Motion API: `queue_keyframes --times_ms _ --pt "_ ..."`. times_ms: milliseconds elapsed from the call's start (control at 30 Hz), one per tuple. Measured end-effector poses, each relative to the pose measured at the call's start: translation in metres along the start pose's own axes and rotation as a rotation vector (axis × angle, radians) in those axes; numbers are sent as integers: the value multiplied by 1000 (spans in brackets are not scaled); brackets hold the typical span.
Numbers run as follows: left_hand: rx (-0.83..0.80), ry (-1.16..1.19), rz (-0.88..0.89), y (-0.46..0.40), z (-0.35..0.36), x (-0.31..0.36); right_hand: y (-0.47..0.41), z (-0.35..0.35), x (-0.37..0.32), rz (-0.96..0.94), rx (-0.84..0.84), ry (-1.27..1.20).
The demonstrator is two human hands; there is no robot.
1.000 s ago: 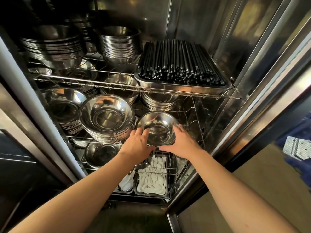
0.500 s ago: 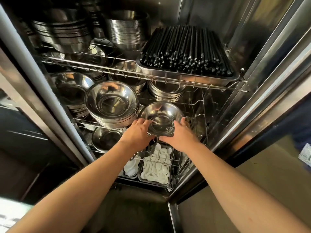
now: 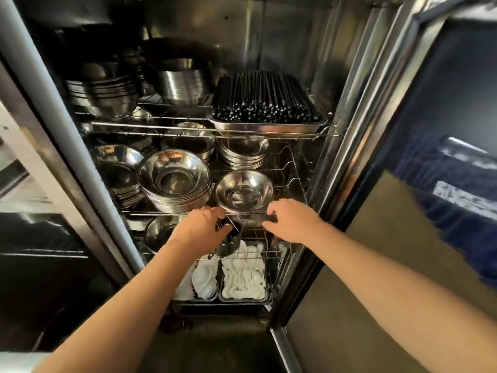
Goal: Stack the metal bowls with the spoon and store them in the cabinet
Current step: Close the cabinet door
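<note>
The head view is looking down into an open steel cabinet (image 3: 271,41) with wire shelves. On the top shelf, a metal tray (image 3: 266,127) is holding a dense pack of black chopsticks (image 3: 265,96), with two tall stacks of bowls to its left. On the middle shelf (image 3: 293,181), a wide stack of large bowls (image 3: 174,181) is sitting left of the small metal bowl (image 3: 244,191), which is standing upright at the near right edge of that shelf. Down below, two trays (image 3: 243,274) are holding white spoons.

The left hand (image 3: 200,228) and right hand (image 3: 291,220) are hovering just under the bowl's near rim, one at each side. The fingers of both are curled loosely; whether they are touching the bowl I cannot tell. No spoon is showing inside the bowl. Two hands, one small bowl between them.
</note>
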State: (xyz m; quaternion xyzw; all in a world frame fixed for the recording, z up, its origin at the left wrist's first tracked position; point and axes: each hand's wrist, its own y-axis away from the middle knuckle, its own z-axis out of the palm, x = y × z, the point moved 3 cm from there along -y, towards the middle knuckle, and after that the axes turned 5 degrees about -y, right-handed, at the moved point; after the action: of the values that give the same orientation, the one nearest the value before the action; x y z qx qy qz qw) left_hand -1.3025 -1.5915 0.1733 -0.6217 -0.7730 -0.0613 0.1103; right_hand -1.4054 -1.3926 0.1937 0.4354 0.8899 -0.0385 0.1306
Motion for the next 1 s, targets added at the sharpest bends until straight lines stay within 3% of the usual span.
queue_keyframes --times_ms 233,400,600,733,900,1000 --pt "120 -109 222 80 -34 23 120 -24 -20 62 185 -22" --pt "128 -125 402 115 -42 68 235 -54 -13 204 376 9" --pt "161 -80 634 152 -49 169 393 -113 14 452 644 187" --pt "267 -34 781 178 -60 253 487 -141 35 486 939 264" --pt "433 89 948 227 -86 357 560 -141 57 405 1206 233" --pt "537 240 1003 262 -107 411 580 -139 84 520 1246 -11"
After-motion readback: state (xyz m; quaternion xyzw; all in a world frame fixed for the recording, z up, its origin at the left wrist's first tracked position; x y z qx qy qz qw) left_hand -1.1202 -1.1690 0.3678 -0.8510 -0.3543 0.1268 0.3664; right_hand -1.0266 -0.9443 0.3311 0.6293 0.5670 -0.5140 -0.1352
